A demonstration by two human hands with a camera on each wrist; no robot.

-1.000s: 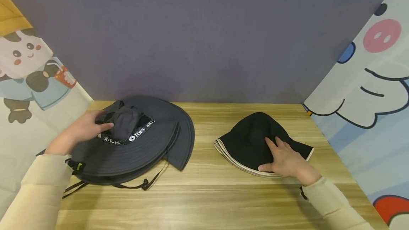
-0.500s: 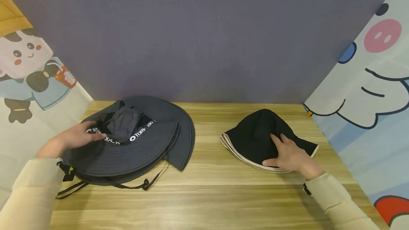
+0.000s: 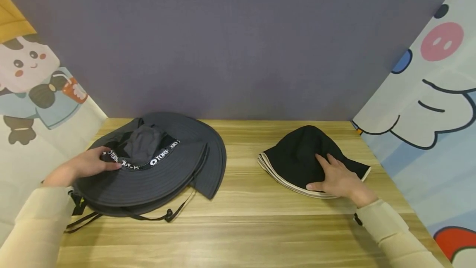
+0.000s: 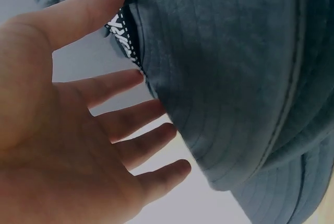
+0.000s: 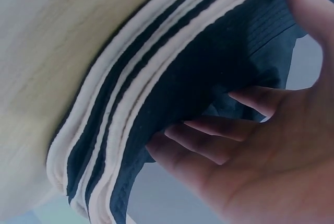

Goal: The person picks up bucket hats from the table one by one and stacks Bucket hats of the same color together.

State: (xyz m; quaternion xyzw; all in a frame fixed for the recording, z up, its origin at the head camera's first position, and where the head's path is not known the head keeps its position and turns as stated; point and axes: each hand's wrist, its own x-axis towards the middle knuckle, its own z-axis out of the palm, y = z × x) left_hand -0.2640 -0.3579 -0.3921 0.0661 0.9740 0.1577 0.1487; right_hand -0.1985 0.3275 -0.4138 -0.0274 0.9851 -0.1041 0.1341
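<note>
On the left of the table lie stacked dark grey wide-brimmed hats [image 3: 160,185], with a white-lettered band round the rumpled crown. My left hand [image 3: 83,164] touches the near-left side of this band. Its thumb lies on the band in the left wrist view, while the fairly straight fingers [image 4: 138,119] spread along the fabric edge. To the right, a stack of black bucket hats [image 3: 293,160] shows several cream-trimmed brim edges. Resting on its right side is my right hand [image 3: 340,181], fingers spread and loosely bent; in the right wrist view the fingertips [image 5: 195,135] touch the dark cloth.
A wood-grain table [image 3: 230,235] carries both stacks. Behind it stands a grey panel [image 3: 238,44]. Cartoon-printed sheets flank the left [image 3: 44,94] and right sides. A black chin cord with a toggle [image 3: 169,215] trails from the grey hats toward the table's front.
My left hand has moved left and down along the grey hat's band. The black hats have shifted slightly right and back, with my right hand moving along on them.
</note>
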